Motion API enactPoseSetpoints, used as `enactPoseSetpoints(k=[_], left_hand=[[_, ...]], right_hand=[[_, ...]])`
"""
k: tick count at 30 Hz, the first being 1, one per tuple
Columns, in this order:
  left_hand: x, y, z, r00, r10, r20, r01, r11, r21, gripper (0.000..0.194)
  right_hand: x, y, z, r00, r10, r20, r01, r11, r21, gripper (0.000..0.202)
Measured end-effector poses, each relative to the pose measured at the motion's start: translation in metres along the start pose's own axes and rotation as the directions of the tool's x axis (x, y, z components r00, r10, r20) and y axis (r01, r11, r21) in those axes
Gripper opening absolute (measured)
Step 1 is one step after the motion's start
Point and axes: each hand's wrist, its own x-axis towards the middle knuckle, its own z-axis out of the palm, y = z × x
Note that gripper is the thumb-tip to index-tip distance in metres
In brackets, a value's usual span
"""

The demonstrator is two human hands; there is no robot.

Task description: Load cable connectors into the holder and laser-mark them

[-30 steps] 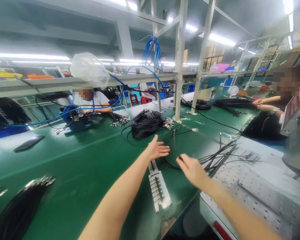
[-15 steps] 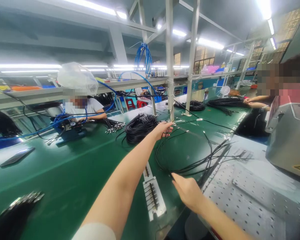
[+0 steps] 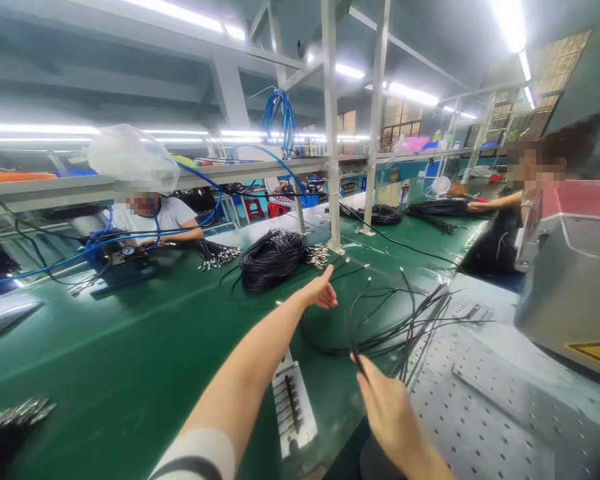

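Near the edge of the counter, we seemingly gather cables, right hand gripping some, left hand open, empty; another calls for pinching.

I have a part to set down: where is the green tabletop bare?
Widest bare patch: the green tabletop between the silver-tipped bundle at lower left and the left forearm, below the black coil. Crowded: around the right hand, where loose black cables spread to the perforated plate.

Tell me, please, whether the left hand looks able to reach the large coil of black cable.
Probably yes: the left hand is open, and the coil lies nearby on the green tabletop, with nothing seen between them.
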Motion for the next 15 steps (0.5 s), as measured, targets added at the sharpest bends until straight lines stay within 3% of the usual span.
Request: enactPoseSetpoints(k=[1,2,4,5,7,10,13,15], left_hand=[[-0.005,-0.004,0.003,0.987,-0.062,0.15,0.063,0.998,0.002,0.087],[-0.011,-0.006,0.007,0.946,-0.116,0.303,0.121,0.993,0.002,0.086],[-0.02,-0.01,0.013,0.858,-0.155,0.49,0.207,0.977,-0.054,0.07],[-0.024,-0.01,0.015,0.854,-0.138,0.501,0.223,0.968,-0.115,0.058],[-0.027,-0.006,0.018,0.911,-0.086,0.403,0.199,0.948,-0.247,0.035],[-0.031,0.01,0.013,0.956,-0.006,0.294,0.114,0.929,-0.352,0.027],[-0.051,0.032,-0.002,0.962,0.084,0.261,0.034,0.907,-0.42,0.031],[-0.082,0.043,-0.019,0.957,0.164,0.238,-0.043,0.895,-0.444,0.031]], right_hand=[[-0.003,-0.001,0.005,0.994,-0.063,0.092,0.065,0.998,-0.018,0.036],[-0.006,-0.003,0.009,0.976,-0.107,0.189,0.116,0.993,-0.033,0.036],[-0.01,-0.01,0.015,0.915,-0.167,0.367,0.207,0.976,-0.073,0.037],[-0.012,-0.014,0.017,0.875,-0.194,0.444,0.257,0.963,-0.086,0.038],[-0.014,-0.023,0.017,0.793,-0.25,0.555,0.346,0.936,-0.073,0.042],[-0.013,-0.032,0.011,0.698,-0.29,0.655,0.393,0.919,-0.012,0.046],[-0.012,-0.025,0.001,0.665,-0.226,0.712,0.355,0.934,-0.036,0.047],[-0.014,-0.012,-0.006,0.668,-0.14,0.731,0.277,0.958,-0.069,0.047]])
